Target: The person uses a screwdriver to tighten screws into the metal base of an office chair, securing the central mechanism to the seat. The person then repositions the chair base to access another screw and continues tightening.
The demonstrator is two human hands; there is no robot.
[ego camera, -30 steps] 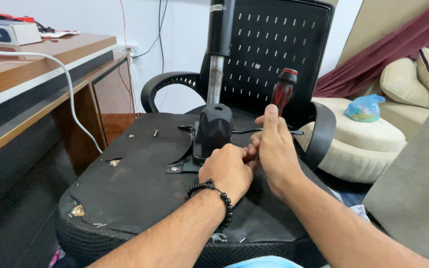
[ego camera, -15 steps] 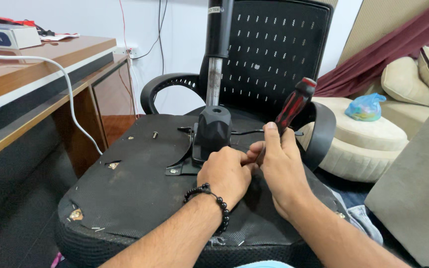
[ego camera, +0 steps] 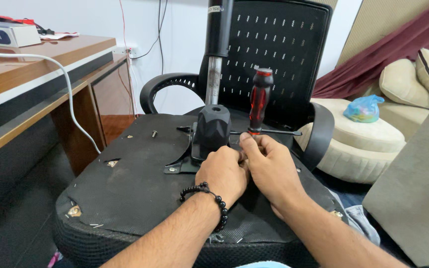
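An upturned black office chair seat lies in front of me with its black mechanism block and metal plate bolted on. A red and black screwdriver stands upright beside the block. My right hand grips its lower shaft with the fingertips. My left hand, with a black bead bracelet at the wrist, is closed just left of it, pressed against the right hand at the base of the block. The screwdriver tip is hidden behind my fingers.
A gas lift cylinder rises behind the block, in front of a black mesh chair back. A loose screw lies on the seat. A wooden desk with a white cable stands left. Beige cushions lie right.
The screwdriver has swung from tilted right to upright. Both hands stay together at the base of the block.
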